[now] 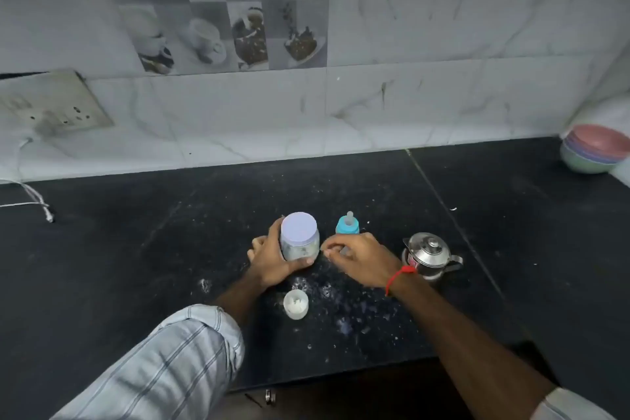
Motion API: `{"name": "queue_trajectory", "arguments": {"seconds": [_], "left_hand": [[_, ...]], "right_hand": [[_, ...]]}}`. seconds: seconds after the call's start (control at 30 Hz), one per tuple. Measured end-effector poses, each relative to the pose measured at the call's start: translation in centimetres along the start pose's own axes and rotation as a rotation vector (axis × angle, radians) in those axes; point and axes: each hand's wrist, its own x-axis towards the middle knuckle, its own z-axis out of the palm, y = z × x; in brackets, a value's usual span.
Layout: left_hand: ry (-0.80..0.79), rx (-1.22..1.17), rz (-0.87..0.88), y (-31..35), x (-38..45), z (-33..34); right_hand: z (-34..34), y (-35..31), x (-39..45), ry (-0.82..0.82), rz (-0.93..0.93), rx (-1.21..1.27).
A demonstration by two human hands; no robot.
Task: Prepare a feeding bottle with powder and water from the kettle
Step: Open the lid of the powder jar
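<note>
At the centre of the frame, on the dark table [136,249], our left hand [272,257] wraps around the lidded powder jar [300,237]. Just right of it, our right hand [358,259] rests curled with fingertips pinched; we cannot tell whether it grips anything. Behind that hand stands the blue-capped feeding bottle [347,224], and the steel kettle [430,254] sits further right. Below the jar lies a small clear cap [296,304].

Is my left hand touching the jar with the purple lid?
Touching. The head view shows the left hand wrapped around the jar, with its thumb pressed across the jar's front.
</note>
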Motion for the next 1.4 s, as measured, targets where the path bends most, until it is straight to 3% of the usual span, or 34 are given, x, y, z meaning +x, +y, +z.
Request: {"name": "queue_trajectory", "arguments": {"seconds": [0.2, 0.4, 0.57, 0.73, 0.97, 1.07, 1.17, 1.27, 1.4], "left_hand": [[-0.065, -0.079, 0.083, 0.7, 1.6, -0.2], [0.088, -0.049, 0.447, 1.5, -2.9, -3.0], [0.197, 0.041, 0.483, 3.7, -7.5, -4.1], [0.073, 0.024, 0.328, 4.9, -9.4, -4.9], [-0.008, -0.065, 0.345, 6.6, -11.1, -5.4], [-0.105, -0.174, 0.343, 6.6, -11.7, -5.2], [-0.071, -0.212, 0.353, 7.3, -11.9, -4.9], [-0.005, -0.201, 0.358, 8.3, -10.7, -6.1], [0.138, 0.057, 0.329, 10.0, -10.1, -7.5]], "right_hand": [[1.9, -1.4, 0.9, 0.129, 0.075, 0.122], [2.9, -4.2, 2.4, 0.155, 0.142, 0.147], [2.9, -6.3, 2.5, 0.148, 0.095, 0.028], [2.6, -6.5, 1.4, 0.315, -0.129, -0.125], [0.4, -5.9, -0.1, 0.375, -0.494, -0.064], [-0.7, -5.6, -0.6, 0.335, -0.703, -0.136], [-2.3, -6.0, -0.5, 0.26, -0.762, -0.219], [-4.6, -6.4, 0.4, 0.154, -0.745, -0.175], [-6.8, -5.8, 0.2, -0.042, -0.548, 0.179]]}}
